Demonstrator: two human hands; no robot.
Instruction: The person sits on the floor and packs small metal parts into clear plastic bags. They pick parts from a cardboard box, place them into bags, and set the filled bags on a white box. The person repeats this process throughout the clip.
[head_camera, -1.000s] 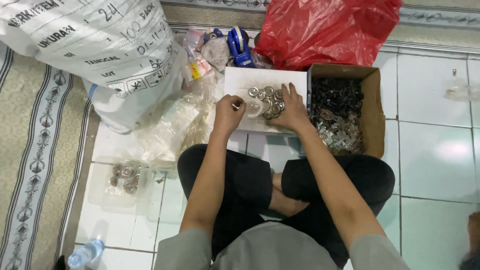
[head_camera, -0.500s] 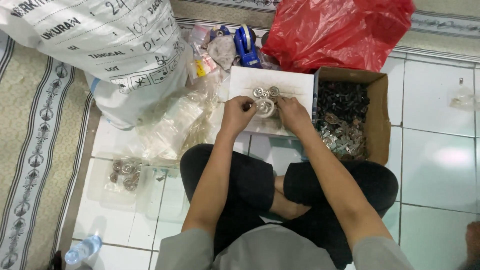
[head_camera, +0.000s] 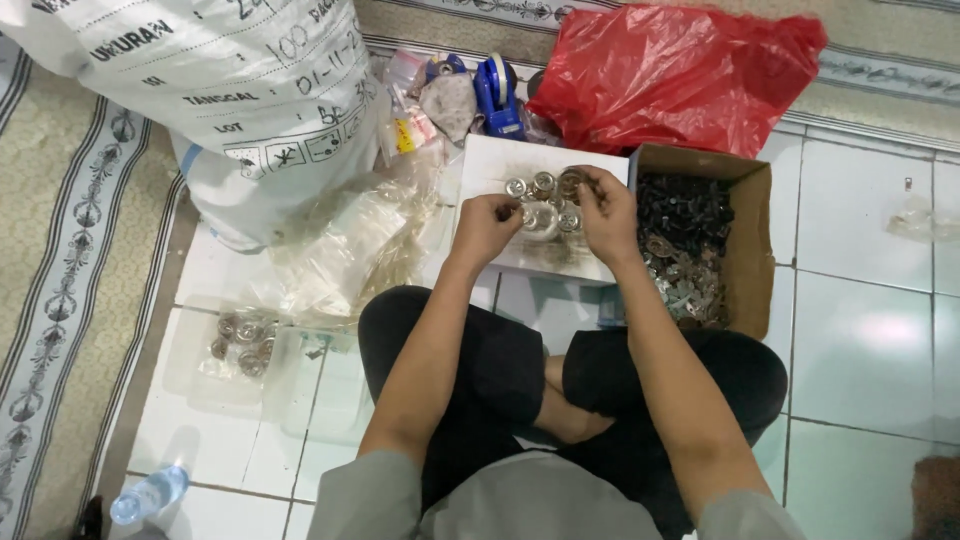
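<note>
Silvery round parts (head_camera: 545, 200) sat clustered on the white board (head_camera: 490, 165), directly between both hands. Left hand (head_camera: 485, 228) pinched one at the cluster's near-left edge; right hand (head_camera: 607, 212) curled over its right side, fingers closed on another.

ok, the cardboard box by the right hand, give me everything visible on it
The cardboard box is brown, open-topped, with a flap raised at its far edge. It sits flat on the white tiled floor, beside the white board and just in front of the red plastic bag. It holds a heap of small dark and silvery metal parts. The right hand works just left of it; whether they touch is unclear.
</note>
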